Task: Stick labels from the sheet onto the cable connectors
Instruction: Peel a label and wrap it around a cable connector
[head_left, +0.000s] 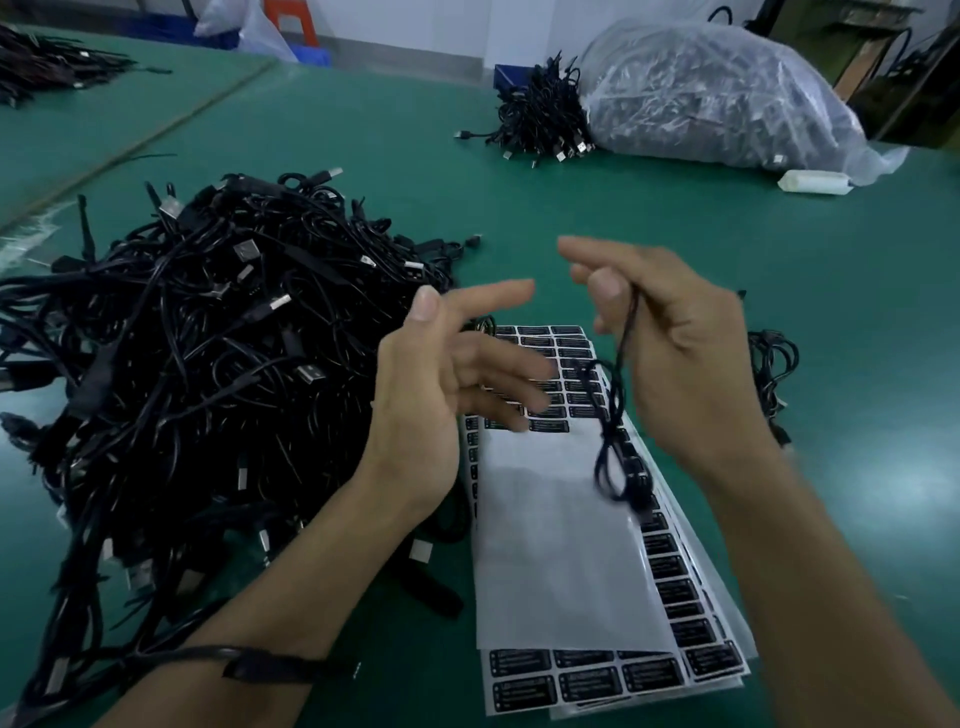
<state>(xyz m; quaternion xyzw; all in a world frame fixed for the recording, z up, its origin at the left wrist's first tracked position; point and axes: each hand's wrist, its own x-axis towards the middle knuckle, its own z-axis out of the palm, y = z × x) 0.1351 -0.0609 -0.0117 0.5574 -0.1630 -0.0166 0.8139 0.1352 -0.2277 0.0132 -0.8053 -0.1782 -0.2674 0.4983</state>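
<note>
Labels (652, 675) sit on the sheet (561, 545), flat on the green worktop (519, 182) under my hands. My right hand (675, 353) pinches a thin black cable (613, 415) dangling over the sheet. My left hand (431, 395) is open, fingers spread, beside the cable pile (208, 364).

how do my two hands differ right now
The left hand is open, fingers spread, holding nothing; the right hand pinches a dangling black cable. The left hand is next to the big cable pile; the right hand is across the label sheet from it. Both are bare and blurred.
</note>
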